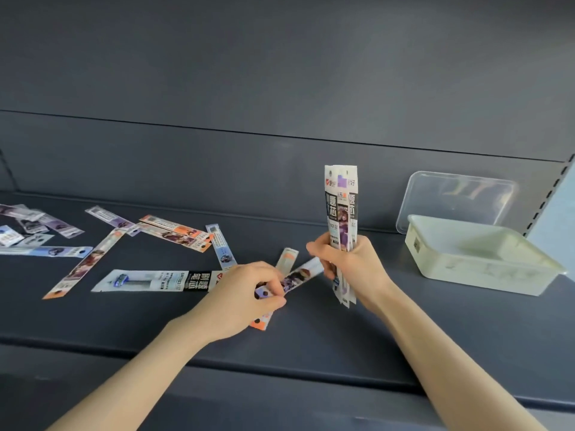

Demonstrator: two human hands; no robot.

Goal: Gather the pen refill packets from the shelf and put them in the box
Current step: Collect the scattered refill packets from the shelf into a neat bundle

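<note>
The person is standing at the shelf [311, 337] and working toward the box [466, 275], which is sitting open at the far right against the back wall. Its lid [451, 197] is leaning upright just behind it, presumably parked there so the opening stays free for dropping things in.

Left of the box, the right hand [351, 262] is gripping a bundle of packets [340, 209], fingers wrapped round its lower half. The bundle is standing on end, its bottom edges down at the shelf surface, though I cannot tell if they are touching it. Holding it upright probably keeps the strips squared together and leaves a gap to slide more in.

Further left of the box, the left hand [245, 293] is pinching one end of a purple packet [298, 275] between thumb and fingertips. It is angling the other end up toward the right hand, which looks like feeding it into the bundle. An orange-ended packet [259, 323] is lying partly under this hand.

Most of the job looks to be ahead. Well to the left of the box, a wide packet [155, 279] is lying flat. Beyond it loose packets [174, 234] are lying criss-crossed, with a heap [31, 222] at the far left edge. I am seeing none inside the box so far, though its cloudy walls are hiding part of the inside. Collecting a handful first likely saves trips across to it.
</note>
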